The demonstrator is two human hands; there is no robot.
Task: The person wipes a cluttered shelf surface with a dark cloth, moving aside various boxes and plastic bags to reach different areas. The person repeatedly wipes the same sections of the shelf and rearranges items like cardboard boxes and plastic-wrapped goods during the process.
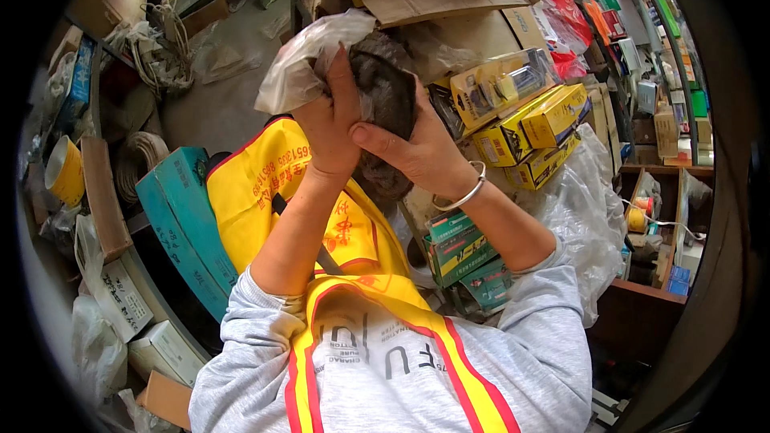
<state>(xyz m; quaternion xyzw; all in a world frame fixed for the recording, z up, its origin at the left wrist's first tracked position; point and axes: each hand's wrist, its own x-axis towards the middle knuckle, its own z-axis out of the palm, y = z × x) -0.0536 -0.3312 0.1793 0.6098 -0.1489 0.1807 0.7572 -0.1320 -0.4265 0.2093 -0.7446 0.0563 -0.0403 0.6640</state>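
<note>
My left hand [331, 114] grips a crumpled translucent plastic bag [307, 57] and the near side of a dark grey cloth bundle [385, 90]. My right hand [421, 144], with a silver bangle at the wrist, holds the bundle from the other side, its thumb reaching across towards my left palm. Both hands are raised close together above a yellow apron [258, 174]. More of the dark cloth hangs below the hands. What lies inside the bundle, if anything, is hidden.
Yellow boxes [553, 117] and a blister pack [502, 87] lie at the right, near clear plastic sheeting [577, 210]. Green boxes [460, 249] are stacked below. A long teal box [186, 222] stands at the left. Cardboard flaps [445, 3] lie beyond the hands; crowded shelves [662, 72] line the right.
</note>
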